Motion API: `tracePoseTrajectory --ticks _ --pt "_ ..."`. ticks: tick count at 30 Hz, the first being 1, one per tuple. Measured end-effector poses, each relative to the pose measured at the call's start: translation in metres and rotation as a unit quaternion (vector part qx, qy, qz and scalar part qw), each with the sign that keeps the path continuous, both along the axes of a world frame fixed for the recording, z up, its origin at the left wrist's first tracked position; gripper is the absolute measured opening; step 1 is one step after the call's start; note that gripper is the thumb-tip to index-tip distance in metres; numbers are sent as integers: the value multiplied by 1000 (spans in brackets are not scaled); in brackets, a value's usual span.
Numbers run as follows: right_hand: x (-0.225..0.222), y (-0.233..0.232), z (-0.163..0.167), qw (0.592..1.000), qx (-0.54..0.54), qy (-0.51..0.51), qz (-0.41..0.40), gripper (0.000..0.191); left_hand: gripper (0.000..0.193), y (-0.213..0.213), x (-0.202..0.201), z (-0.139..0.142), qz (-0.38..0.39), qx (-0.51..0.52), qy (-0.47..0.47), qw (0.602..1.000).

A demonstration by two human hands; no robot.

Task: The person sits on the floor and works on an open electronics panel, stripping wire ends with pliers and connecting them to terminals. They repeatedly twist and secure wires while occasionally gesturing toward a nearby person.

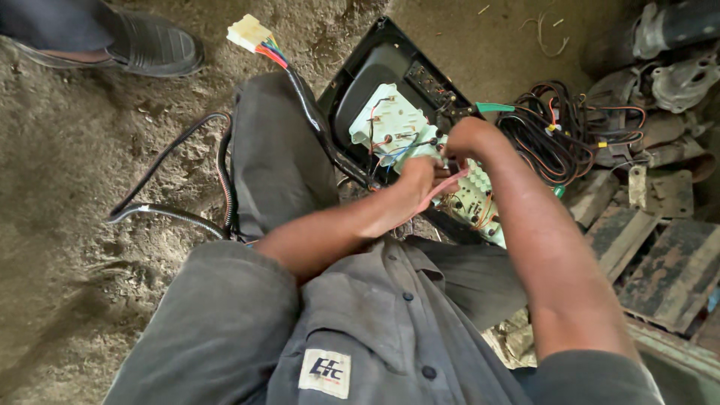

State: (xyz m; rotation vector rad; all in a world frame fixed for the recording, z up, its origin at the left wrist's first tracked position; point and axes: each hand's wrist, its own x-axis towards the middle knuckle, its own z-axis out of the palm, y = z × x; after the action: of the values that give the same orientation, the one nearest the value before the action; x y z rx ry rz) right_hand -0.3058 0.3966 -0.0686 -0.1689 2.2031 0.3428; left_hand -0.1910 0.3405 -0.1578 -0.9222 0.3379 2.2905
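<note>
A black instrument housing [367, 71] lies face down on the dirt, showing a pale green circuit backing [390, 124] with small wires and terminals. My left hand [416, 180] and my right hand [465, 139] meet over that backing. Both pinch a thin pink wire [448, 186] that runs between them. A thick black cable [315, 124] with red, blue and yellow leads ends in a cream plug [249, 31] at the top. It crosses my grey trouser leg [274, 157].
A tangle of black and red wires [555, 135] lies to the right of the housing. Rusty metal parts [667, 67] and worn blocks [660, 255] fill the right side. Another person's black shoe [146, 45] stands at the top left. A corrugated black hose [172, 214] loops on the dirt.
</note>
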Motion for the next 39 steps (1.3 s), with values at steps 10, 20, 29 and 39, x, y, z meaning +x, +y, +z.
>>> tracePoseTrajectory --ticks 10,20,29,39 --pt "4 19 -17 975 -82 36 -205 27 20 14 -3 -7 -58 -146 47 986" --pt "9 24 -22 889 -196 15 -414 13 24 8 -13 -11 -106 -204 108 967" --pt "23 18 -13 912 -198 42 -356 17 16 -15 -8 8 -180 -527 421 716" --pt "74 42 -8 732 -392 45 -556 13 17 -139 -117 41 -78 -700 553 445"
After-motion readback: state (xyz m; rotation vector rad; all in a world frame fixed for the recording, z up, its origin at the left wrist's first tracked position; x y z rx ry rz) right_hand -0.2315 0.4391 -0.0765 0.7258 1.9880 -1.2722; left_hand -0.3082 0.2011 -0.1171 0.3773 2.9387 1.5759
